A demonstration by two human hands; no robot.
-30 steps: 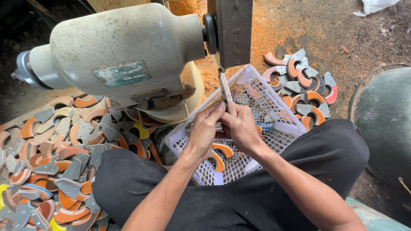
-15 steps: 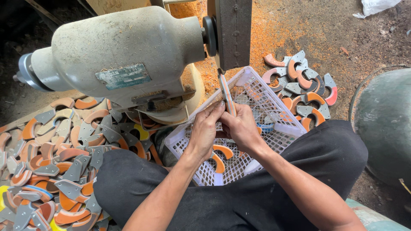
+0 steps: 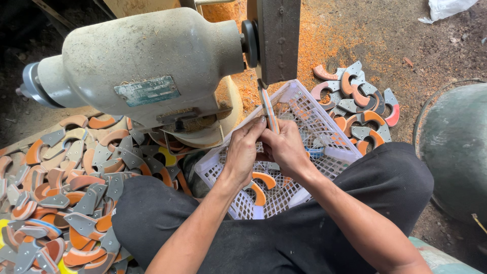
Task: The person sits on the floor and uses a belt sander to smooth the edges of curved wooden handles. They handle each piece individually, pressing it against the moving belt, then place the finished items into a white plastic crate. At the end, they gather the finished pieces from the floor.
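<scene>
A seated person in black trousers [image 3: 314,238] holds a thin curved grey-and-orange piece [image 3: 269,110] edge-up with both hands, its far end raised to the underside of a dusty dark vertical machine column [image 3: 278,38]. The left hand [image 3: 243,149] pinches the piece from the left, the right hand [image 3: 285,147] from the right, fingers of both closed tight on its near end. Beneath the hands sits a white plastic lattice basket [image 3: 314,119] holding a few orange crescent pieces [image 3: 264,178]. A large cream-grey motor housing [image 3: 147,61] fills the far left. A heap of grey and orange curved cut-outs [image 3: 66,187] covers the floor at left; a smaller pile [image 3: 360,104] lies far right of the basket on orange sawdust [image 3: 314,45]. A round grey-green drum [image 3: 454,147] stands at right.
</scene>
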